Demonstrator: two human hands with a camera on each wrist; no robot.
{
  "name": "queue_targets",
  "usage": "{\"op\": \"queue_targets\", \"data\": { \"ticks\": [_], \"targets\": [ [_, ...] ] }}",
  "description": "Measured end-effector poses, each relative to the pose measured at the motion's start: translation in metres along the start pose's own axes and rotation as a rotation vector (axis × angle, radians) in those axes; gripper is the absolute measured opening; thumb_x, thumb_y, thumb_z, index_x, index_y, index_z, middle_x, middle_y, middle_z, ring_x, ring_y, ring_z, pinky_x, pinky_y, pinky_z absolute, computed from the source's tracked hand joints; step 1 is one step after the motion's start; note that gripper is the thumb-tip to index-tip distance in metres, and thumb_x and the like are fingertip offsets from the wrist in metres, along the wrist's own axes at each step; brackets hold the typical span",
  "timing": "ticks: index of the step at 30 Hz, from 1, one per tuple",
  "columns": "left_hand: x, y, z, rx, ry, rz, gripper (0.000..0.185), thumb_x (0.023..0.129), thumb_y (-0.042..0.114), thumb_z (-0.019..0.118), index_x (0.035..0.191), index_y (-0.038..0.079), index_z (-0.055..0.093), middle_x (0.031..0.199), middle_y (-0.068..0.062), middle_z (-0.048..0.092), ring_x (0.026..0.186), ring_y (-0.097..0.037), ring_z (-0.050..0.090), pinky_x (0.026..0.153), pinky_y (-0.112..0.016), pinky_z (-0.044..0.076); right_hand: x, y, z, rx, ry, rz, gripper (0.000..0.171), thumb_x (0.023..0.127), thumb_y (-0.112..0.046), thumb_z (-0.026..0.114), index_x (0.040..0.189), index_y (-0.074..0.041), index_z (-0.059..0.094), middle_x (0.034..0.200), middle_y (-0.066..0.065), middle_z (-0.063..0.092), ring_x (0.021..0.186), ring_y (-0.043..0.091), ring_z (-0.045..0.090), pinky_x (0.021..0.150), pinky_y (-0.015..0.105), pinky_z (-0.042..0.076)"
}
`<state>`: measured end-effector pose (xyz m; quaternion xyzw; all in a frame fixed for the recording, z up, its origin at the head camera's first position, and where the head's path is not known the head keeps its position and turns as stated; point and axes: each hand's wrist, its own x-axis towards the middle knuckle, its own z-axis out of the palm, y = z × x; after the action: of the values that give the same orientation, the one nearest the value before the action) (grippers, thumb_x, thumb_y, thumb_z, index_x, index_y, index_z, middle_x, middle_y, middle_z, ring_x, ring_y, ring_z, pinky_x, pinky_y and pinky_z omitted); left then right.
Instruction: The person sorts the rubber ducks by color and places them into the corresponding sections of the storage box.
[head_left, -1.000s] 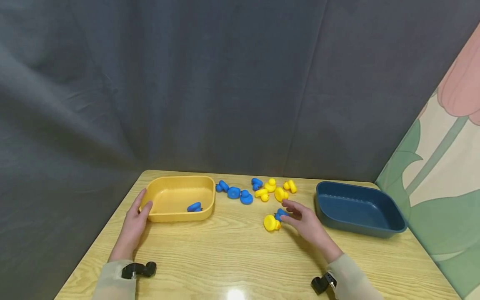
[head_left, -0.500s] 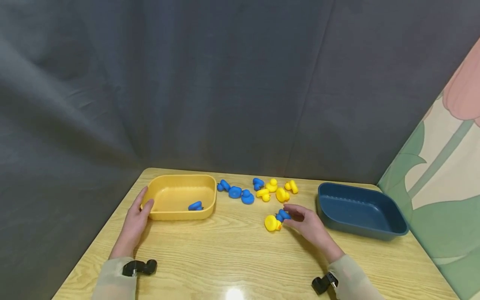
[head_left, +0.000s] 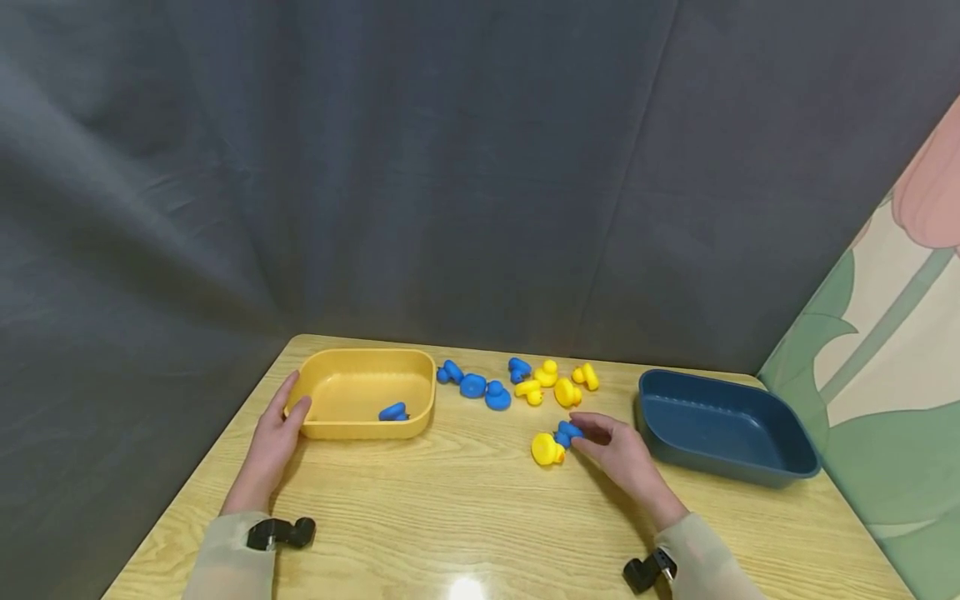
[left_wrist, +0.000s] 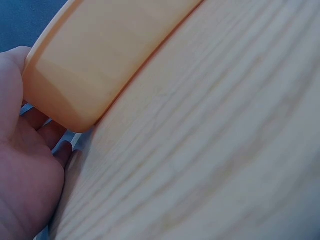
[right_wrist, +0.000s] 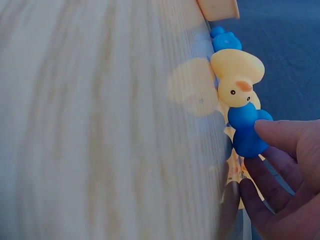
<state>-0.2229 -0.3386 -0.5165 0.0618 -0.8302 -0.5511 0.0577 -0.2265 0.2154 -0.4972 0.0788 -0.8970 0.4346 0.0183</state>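
My left hand (head_left: 272, 446) holds the left end of a yellow plastic bin (head_left: 363, 430), thumb at the rim and fingers along the outer wall. A blue rubber duck (head_left: 393, 412) lies inside that bin. Right of centre, my right hand (head_left: 626, 457) pinches another blue rubber duck (right_wrist: 249, 141) between thumb and fingers, low at the tabletop. Touching or very near it is a yellow rubber duck (head_left: 544, 449) tipped on its side, its face toward the right wrist camera. The left wrist view shows the bin's outer wall (left_wrist: 95, 65) and my fingers partly hidden behind it.
A dark blue bin (head_left: 727, 425) stands at the right. Between the bins, toward the back edge, lie several blue ducks (head_left: 472, 385) and several yellow ducks (head_left: 567, 392). A dark curtain (head_left: 465, 183) hangs behind the wooden table (head_left: 420, 508).
My right thumb and fingers have closed in on the blue duck beside the tipped yellow one. My left hand stays on the yellow bin. The head view has shifted slightly.
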Motion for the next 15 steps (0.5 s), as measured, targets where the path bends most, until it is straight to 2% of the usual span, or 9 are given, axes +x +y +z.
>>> {"op": "queue_targets", "data": {
  "ticks": [3,10,15],
  "targets": [
    [0.0004,-0.0001,0.0000,-0.002,-0.001,-0.002,0.077,0.118,0.048,0.048,0.180,0.028,0.007,0.185,-0.012,0.005,0.170,-0.038,0.000,0.135,-0.062,0.007,0.0002,-0.0011,0.0007,-0.010,0.016,0.003,0.038,0.104,-0.011,0.079,0.141,-0.006,0.075,0.133,0.009,0.078,0.120,0.029,0.071,0.101,0.033,0.058],
    [0.0005,0.0004,0.0001,0.003,-0.003,-0.011,0.076,0.118,0.048,0.048,0.180,0.027,0.007,0.185,-0.013,0.005,0.170,-0.038,0.001,0.135,-0.062,0.007,0.0012,-0.0025,0.0022,-0.027,0.054,0.014,0.031,0.106,-0.013,0.077,0.137,-0.006,0.078,0.129,0.008,0.079,0.118,0.027,0.072,0.100,0.033,0.058],
    [-0.0003,0.0009,0.0003,-0.002,-0.001,-0.014,0.076,0.118,0.046,0.048,0.180,0.028,0.007,0.185,-0.013,0.006,0.170,-0.037,0.001,0.135,-0.061,0.007,0.0041,-0.0055,0.0018,-0.009,0.082,0.005,0.031,0.107,-0.011,0.075,0.137,-0.004,0.077,0.129,0.010,0.078,0.116,0.027,0.072,0.096,0.026,0.057]
  ]
}}
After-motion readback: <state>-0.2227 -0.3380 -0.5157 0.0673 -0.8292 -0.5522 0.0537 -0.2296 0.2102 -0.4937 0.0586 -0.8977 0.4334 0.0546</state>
